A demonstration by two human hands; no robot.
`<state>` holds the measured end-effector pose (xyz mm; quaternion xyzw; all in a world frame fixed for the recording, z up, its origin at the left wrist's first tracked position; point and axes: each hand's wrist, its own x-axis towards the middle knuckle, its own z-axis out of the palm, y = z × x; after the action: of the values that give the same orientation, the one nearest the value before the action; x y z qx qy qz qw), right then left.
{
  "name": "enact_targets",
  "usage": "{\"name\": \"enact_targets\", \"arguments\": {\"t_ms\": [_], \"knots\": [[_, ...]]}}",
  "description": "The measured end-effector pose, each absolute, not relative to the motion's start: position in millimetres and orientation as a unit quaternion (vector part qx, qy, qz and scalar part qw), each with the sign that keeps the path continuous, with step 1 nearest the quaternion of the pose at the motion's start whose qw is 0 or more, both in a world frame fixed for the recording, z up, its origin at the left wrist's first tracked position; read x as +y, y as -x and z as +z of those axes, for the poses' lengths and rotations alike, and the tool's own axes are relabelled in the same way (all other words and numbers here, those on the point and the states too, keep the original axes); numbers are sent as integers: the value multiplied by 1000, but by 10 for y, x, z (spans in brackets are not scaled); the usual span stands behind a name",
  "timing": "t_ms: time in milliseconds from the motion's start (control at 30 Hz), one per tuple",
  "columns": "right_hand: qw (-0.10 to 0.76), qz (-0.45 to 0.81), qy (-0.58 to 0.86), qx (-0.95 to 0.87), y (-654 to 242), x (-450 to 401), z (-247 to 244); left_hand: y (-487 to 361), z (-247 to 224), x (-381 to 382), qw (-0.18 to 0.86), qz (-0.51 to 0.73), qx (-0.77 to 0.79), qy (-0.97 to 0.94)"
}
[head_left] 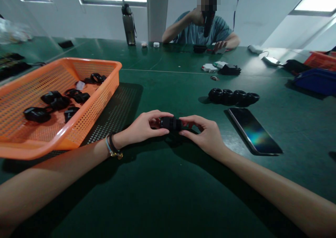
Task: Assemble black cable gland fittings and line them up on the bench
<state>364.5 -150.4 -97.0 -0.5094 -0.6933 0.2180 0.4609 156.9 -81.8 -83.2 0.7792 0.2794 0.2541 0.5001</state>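
Observation:
Between both hands is a small black cylindrical part (pixel 171 123), lying sideways just over the green table (pixel 147 203). My left hand (pixel 145 126) pinches its left end between thumb and fingers. At the right end, the fingers and thumb of my right hand (pixel 204 132) are closed on the same part. Its exact kind cannot be made out. To the left, an orange plastic basket (pixel 101 103) holds several black parts (pixel 37 114), some with loops. A row of several black ring-shaped pieces (pixel 233 96) sits beyond my right hand.
A smartphone (pixel 254 131) lies right of my right hand. Farther back are small white and black items (pixel 229 69), a dark bottle (pixel 128 26) and a blue bin (pixel 316 80). Across the table sits another person (pixel 194 30), one hand near small objects.

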Motion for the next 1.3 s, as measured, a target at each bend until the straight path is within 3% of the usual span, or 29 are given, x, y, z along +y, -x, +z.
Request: {"name": "enact_targets", "arguments": {"t_ms": [1300], "knots": [[461,211,497,-704,-3654,-1483,-976,-1576,-845,-813,493,263,279,-781]]}}
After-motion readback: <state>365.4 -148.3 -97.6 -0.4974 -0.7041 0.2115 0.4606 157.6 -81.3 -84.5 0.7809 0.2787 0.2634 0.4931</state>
